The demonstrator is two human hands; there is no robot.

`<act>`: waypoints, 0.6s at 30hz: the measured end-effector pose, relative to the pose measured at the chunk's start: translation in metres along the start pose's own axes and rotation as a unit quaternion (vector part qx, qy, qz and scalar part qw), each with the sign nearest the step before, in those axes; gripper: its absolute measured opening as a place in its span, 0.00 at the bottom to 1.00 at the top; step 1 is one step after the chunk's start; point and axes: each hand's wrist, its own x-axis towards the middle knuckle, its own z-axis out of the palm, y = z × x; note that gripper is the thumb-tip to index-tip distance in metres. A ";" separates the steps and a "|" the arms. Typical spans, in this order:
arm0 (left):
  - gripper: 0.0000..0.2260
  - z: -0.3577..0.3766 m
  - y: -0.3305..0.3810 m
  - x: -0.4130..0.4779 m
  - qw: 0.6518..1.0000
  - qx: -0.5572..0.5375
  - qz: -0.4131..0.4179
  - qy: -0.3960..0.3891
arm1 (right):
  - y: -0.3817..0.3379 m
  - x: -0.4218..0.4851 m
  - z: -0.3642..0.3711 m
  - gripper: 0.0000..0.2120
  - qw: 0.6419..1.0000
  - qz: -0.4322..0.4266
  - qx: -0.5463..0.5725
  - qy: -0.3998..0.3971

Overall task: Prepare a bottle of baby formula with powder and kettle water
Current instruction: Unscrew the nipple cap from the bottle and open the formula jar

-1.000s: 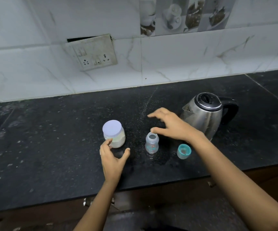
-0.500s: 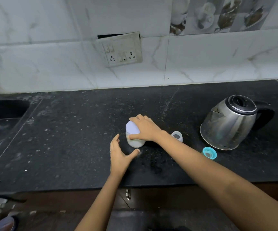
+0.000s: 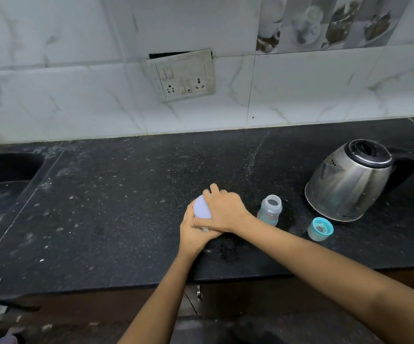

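Uncapped bottle [image 3: 269, 211] near lidded jar [image 3: 201, 208]

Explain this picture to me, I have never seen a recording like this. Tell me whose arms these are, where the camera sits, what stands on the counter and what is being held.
No machine here: the two bare arms belong to a person making baby formula. The one camera is worn on the person's head and looks forward and down. On the black counter stand a powder jar with a pale lid, an open baby bottle, a teal cap set apart, and a steel kettle on the right. Both hands hold the jar: the left hand wraps its side, the right hand grips its top, probably to open it.
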 end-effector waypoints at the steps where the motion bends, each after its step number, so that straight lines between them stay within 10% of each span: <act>1: 0.41 0.000 0.001 0.001 1.000 0.004 0.000 -0.001 | -0.001 0.000 0.004 0.37 1.000 -0.008 -0.001 0.013; 6: 0.38 -0.003 -0.001 0.005 1.000 0.012 0.001 -0.005 | 0.008 0.006 0.011 0.32 0.993 -0.089 0.035 0.064; 12: 0.33 -0.006 -0.003 0.013 0.999 0.037 0.001 -0.032 | 0.032 0.017 -0.023 0.24 0.933 -0.327 0.092 -0.116; 15: 0.33 -0.006 -0.002 0.013 0.999 0.026 -0.005 -0.039 | 0.033 0.017 -0.048 0.21 0.897 -0.316 0.267 -0.156; 18: 0.36 -0.008 0.000 0.012 0.999 0.016 -0.001 -0.050 | 0.029 0.022 -0.050 0.30 0.964 -0.227 0.102 -0.098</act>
